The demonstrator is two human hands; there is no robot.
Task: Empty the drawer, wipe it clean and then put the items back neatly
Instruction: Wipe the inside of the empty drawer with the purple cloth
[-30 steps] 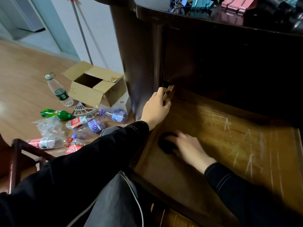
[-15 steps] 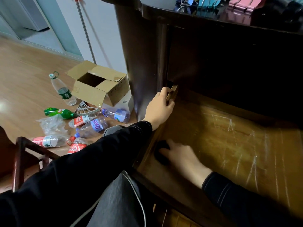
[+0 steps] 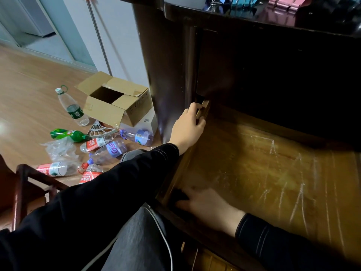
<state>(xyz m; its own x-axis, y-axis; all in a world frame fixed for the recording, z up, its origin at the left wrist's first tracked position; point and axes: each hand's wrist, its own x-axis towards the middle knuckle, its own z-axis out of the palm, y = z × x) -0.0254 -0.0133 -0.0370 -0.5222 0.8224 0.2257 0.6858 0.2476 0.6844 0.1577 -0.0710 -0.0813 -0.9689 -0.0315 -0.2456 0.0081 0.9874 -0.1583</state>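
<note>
Wiping is judged to be the step in hand: the drawer is pulled out of the dark desk and nothing is seen lying in it, only a bare wooden bottom crossed by pale scratches, so the emptying is taken as done. A dark cloth is pressed onto the bottom at the drawer's front left corner by the right hand, whose fingers are laid stretched over it rather than closed around it; the hand is blurred, so finer detail cannot be told. The drawer's left side wall is gripped near its back end by the left hand, fingers curled over the top edge, seemingly to steady it. How much of the bottom is already wiped cannot be read from the wood. Binder clips and pink items are seen at the desk's top edge, presumably what is to be put back; that tidy return is not yet begun
</note>
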